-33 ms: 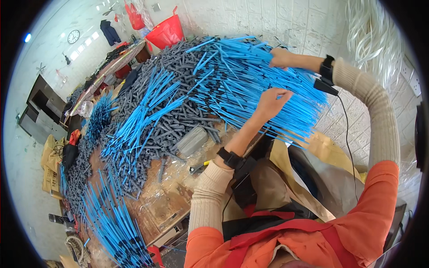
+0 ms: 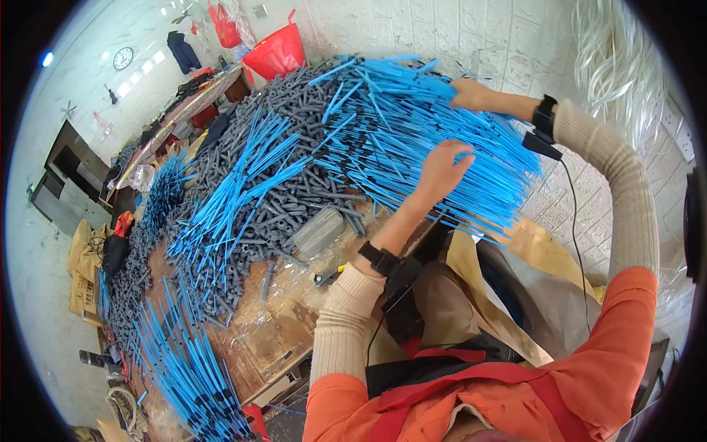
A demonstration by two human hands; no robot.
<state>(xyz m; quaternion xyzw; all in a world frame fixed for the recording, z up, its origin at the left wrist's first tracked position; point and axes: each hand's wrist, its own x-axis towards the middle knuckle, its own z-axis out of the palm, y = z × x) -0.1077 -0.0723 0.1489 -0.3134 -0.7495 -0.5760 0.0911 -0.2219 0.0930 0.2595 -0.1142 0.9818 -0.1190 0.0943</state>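
A broad heap of thin blue sticks [image 2: 412, 140] with black fittings lies on the far right of the bench. Over its right rear part, my right hand [image 2: 473, 96] is closed around stick ends, its fingertips partly hidden. Nearer to me, my left hand [image 2: 440, 173] hovers above the front of the heap, fingers loosely curved with a gap between thumb and forefinger. Nothing in it can be made out. Dark grey tube-like pieces [image 2: 280, 92] are piled against the left side of the sticks. Another loose bunch of blue sticks [image 2: 243, 177] rests on that pile.
On the wooden bench [image 2: 272, 335] lie a clear plastic box-like block [image 2: 318, 230] and a yellow-handled tool [image 2: 329, 276]. More blue sticks [image 2: 191, 368] spread at the near left. A red bag [image 2: 274, 53] stands behind. White strips [image 2: 618, 59] hang at the right wall; a cable [image 2: 574, 228] trails from my right wrist.
My left hand has shifted slightly left and up, its fingers turned more upward. My right hand has moved a little to the right, staying at the sticks.
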